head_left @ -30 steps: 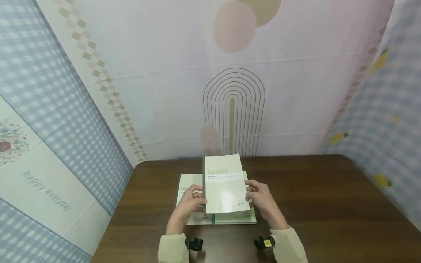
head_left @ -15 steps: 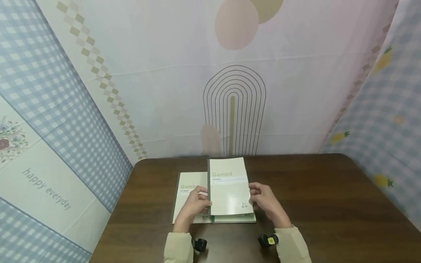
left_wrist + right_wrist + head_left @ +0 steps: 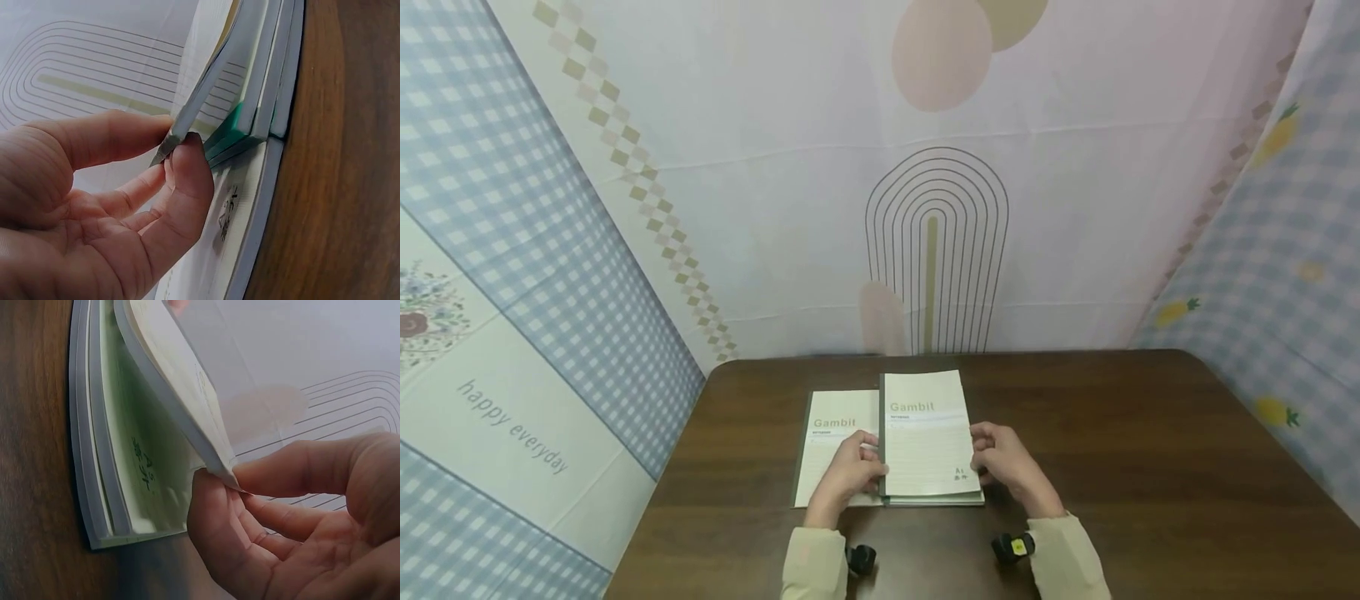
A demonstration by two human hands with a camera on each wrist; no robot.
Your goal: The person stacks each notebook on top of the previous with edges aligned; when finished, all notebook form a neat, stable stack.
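Note:
Both hands hold one cream notebook (image 3: 928,450) marked "Gambit", with a dark spine on its left. My left hand (image 3: 852,472) pinches the spine side between thumb and fingers. On the opposite edge, my right hand (image 3: 1007,462) pinches the cover and pages. In the right wrist view the held notebook (image 3: 181,394) is tilted above a green-covered notebook (image 3: 134,444), which tops a small stack. Another cream notebook (image 3: 827,450) lies flat to the left, partly behind the left hand. The left wrist view shows the stack's green spine (image 3: 228,134) close beside the left fingertips.
A dark brown wooden table (image 3: 1112,467) lies under everything. Behind it hangs a white patterned cloth (image 3: 790,233), and blue checked cloths (image 3: 572,167) flank the sides. Black wrist cameras (image 3: 861,560) sit on both wrists.
The held notebook has come down and slightly right, from well above the others to just over the right-hand stack. Both hands moved with it, and more of the left notebook's cover shows.

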